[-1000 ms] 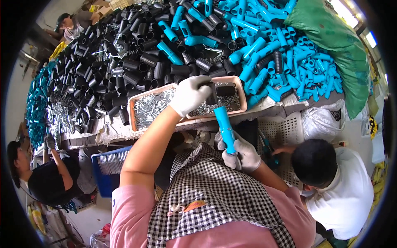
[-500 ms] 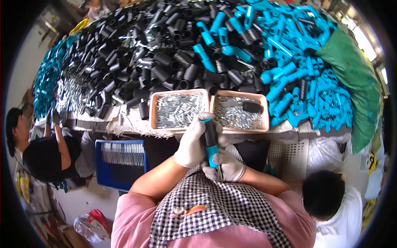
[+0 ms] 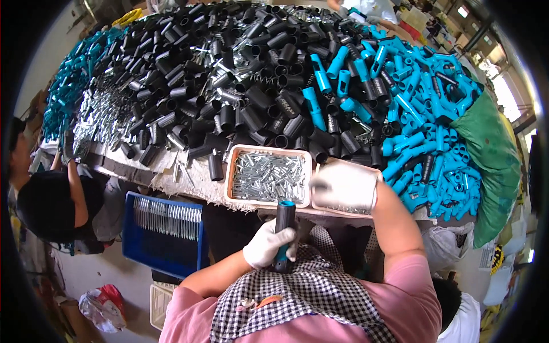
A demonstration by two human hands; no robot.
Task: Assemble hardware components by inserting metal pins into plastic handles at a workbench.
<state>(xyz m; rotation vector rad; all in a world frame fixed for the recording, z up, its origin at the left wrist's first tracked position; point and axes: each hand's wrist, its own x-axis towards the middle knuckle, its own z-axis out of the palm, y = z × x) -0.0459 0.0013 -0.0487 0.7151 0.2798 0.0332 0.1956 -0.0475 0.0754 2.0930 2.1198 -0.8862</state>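
My left hand, in a white glove, is wrapped round an upright handle with a black tubular sleeve and teal ends. It stands in front of my apron, its open teal end facing up. My right hand, also gloved, reaches over the right-hand tray of small metal parts. Motion blurs its fingers, and a dark smear shows at their tips, too unclear to name. To its left is a second tray, filled with short silvery metal pins.
A heap of black tubes covers the table's middle. Teal handle parts lie to the right beside a green sack. A blue crate with metal rods stands at lower left. Co-workers sit on both sides.
My right hand has left the handle and moved up and right to the right tray. My left hand keeps the handle, now lower. The whole view has shifted slightly.
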